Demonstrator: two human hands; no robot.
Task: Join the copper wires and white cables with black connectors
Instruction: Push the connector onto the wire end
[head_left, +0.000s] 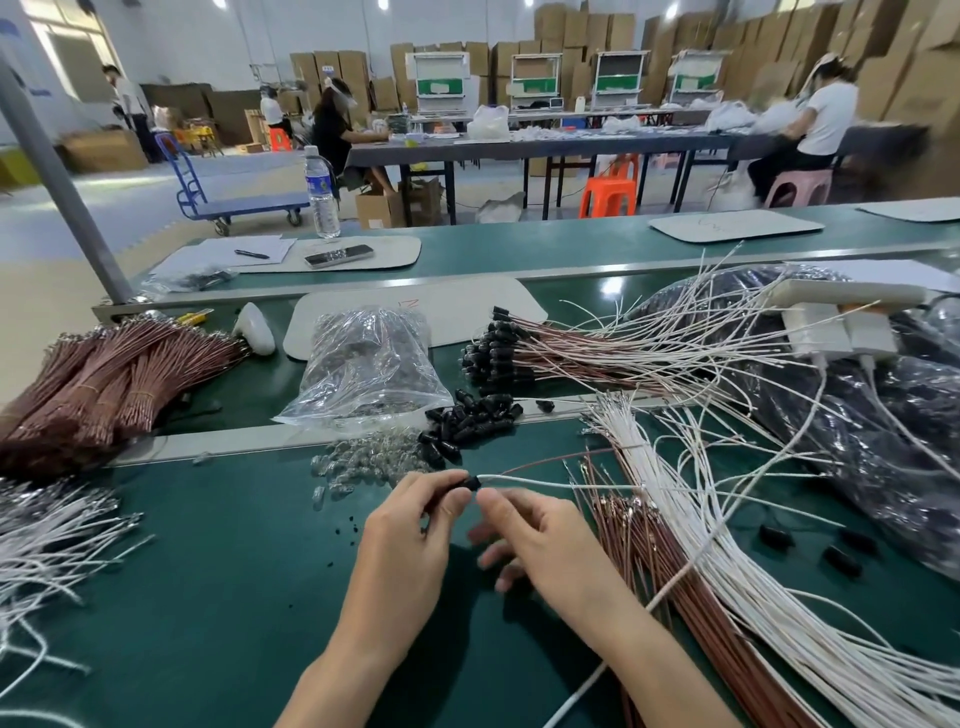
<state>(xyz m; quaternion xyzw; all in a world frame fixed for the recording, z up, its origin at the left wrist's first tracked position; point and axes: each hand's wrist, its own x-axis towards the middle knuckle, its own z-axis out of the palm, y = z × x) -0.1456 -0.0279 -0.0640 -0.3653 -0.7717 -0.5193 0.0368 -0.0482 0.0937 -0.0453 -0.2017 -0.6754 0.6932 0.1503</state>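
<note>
The left hand (410, 525) pinches one black connector (471, 483) between its thumb and fingertip, over the middle of the green table (208, 597). A white cable (545, 484) and a copper wire (540, 464) stick out of it toward 3 o'clock. The right hand (540, 540) sits just beside it at 4 o'clock with bent fingers. I cannot tell if it holds anything. The spare connectors (467, 421) lie at 12 o'clock, and the white bundle (675, 519) lies at 3 o'clock. I think a wire may not be pushed in all the way, so a small tug could pull it out. The long cable could also snag on the bundle.
</note>
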